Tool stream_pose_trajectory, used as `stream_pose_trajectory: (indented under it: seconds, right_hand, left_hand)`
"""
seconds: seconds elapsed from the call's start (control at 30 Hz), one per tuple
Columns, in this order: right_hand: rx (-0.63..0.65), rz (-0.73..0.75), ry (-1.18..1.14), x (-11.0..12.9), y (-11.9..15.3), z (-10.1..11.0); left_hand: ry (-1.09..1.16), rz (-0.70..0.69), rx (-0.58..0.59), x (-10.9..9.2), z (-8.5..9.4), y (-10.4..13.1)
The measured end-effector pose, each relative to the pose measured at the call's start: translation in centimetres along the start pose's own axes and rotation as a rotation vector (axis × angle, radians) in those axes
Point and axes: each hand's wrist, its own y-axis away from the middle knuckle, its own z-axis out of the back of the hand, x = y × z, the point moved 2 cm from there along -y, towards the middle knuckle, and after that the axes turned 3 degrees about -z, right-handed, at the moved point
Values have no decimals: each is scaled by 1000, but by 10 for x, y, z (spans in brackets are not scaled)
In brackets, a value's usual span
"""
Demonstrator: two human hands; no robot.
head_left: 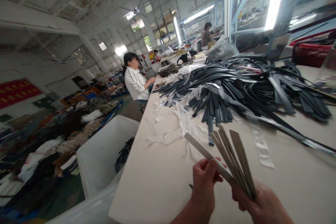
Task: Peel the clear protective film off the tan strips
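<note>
Over the front part of the white table, my right hand is closed round a fanned bundle of flat grey-brown strips. My left hand pinches one strip of the same kind, which slants up to the left and whose lower end meets the bundle by my right hand. Beyond both hands lies a large heap of black flat straps, their cut ends pointing toward me. Thin clear plastic wrapping is strewn along the near side of that heap.
The white table has its left edge beside a white plastic bin with something black inside. A co-worker in a white jacket sits at the table's far left. Sacks and bundled material cover the floor; a red crate stands at right.
</note>
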Motion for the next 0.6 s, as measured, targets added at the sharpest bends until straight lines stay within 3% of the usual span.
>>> stream_pose_trajectory:
  seconds: [0.1, 0.23, 0.43, 0.6]
  right_hand:
    - [96, 7, 17, -5, -1, -1]
    - [65, 16, 16, -8, -1, -1]
    - [64, 6, -16, 5, -1, 0]
    - [103, 22, -4, 13, 4, -2]
  left_hand:
    - [61, -13, 22, -4, 2, 1]
    - [100, -129, -117, -23, 8, -7]
    - [47, 15, -36, -6, 7, 4]
    - [140, -129, -83, -20, 9, 1]
